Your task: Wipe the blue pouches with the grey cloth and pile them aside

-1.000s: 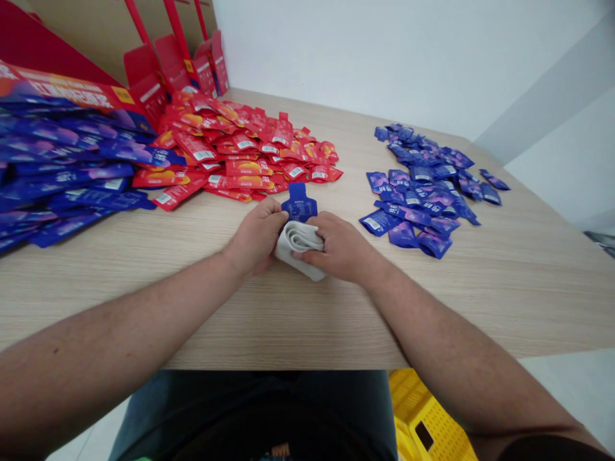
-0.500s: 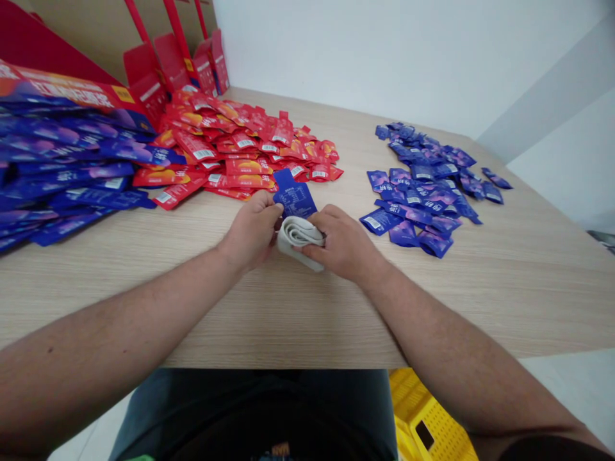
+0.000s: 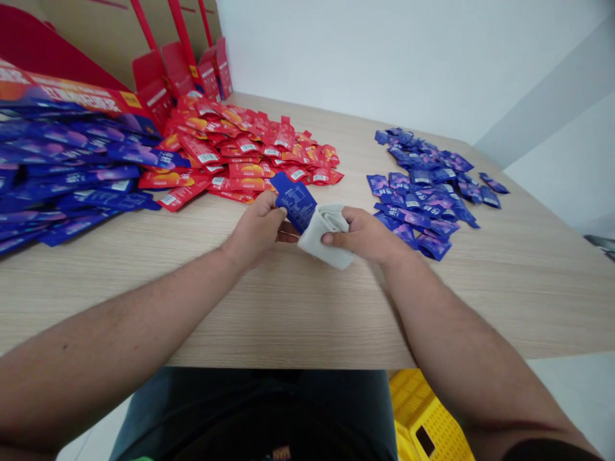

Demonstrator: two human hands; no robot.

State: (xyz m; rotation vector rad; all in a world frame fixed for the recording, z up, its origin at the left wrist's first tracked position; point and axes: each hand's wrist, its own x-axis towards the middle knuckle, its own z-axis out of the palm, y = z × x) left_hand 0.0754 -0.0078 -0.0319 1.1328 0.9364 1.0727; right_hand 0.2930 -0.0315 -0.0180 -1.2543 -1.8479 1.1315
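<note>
The left hand [image 3: 254,230] is pinching a blue sachet [image 3: 294,202] between thumb and fingers, while the right hand [image 3: 365,235] is drawing away — its fingers closing around a folded white cloth [image 3: 324,237] — with red sachets [image 3: 245,168] lying just past the left fingertips.

The left hand [image 3: 254,229] pinches a blue sachet [image 3: 293,202], and the right hand [image 3: 368,234] grips a folded white cloth [image 3: 327,237] just beside it, on a wood-grain table [image 3: 288,314], near 2 heaps: red sachets [image 3: 250,153] and blue sachets [image 3: 423,173].
</note>
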